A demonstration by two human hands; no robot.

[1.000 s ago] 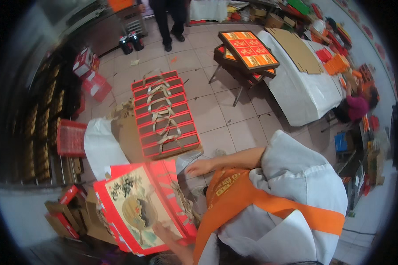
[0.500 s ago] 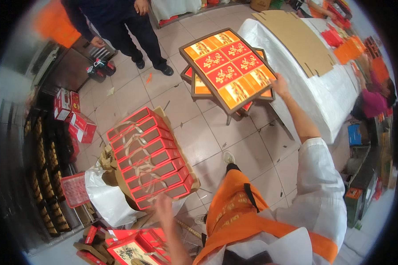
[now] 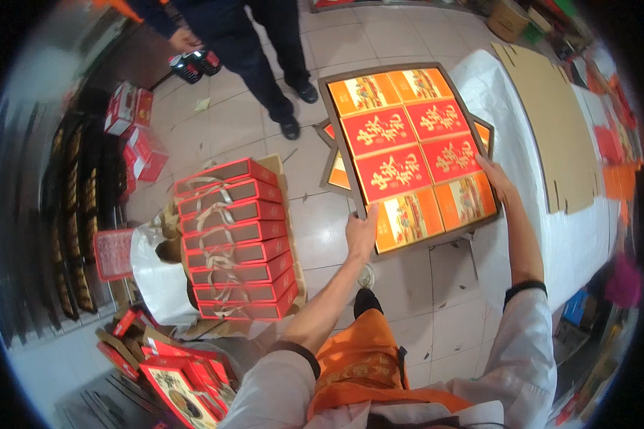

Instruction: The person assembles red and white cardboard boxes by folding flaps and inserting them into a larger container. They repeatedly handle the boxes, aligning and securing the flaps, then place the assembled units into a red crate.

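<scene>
My left hand (image 3: 361, 234) grips the near left edge of a dark brown tray (image 3: 346, 151), thumb on top beside the boxes. My right hand (image 3: 496, 180) is closed on the tray's right edge. Several flat boxes (image 3: 383, 131) fill the tray, red in the middle and orange pictured ones at both ends. Below it lies another tray of orange boxes (image 3: 338, 175), turned at an angle and mostly hidden. Whether the upper tray still touches the lower one, I cannot tell.
To the left stands a row of red-edged gift boxes (image 3: 243, 232) with ribbon handles on cardboard. A white-covered table (image 3: 504, 121) with a flat cardboard sheet (image 3: 551, 125) is at right. A person in dark clothes (image 3: 225, 43) stands beyond, left. Racks (image 3: 68, 222) line the left side.
My left hand has moved from beside the gift boxes to the tray's left edge. The upper tray has turned more upright in view and appears closer.
</scene>
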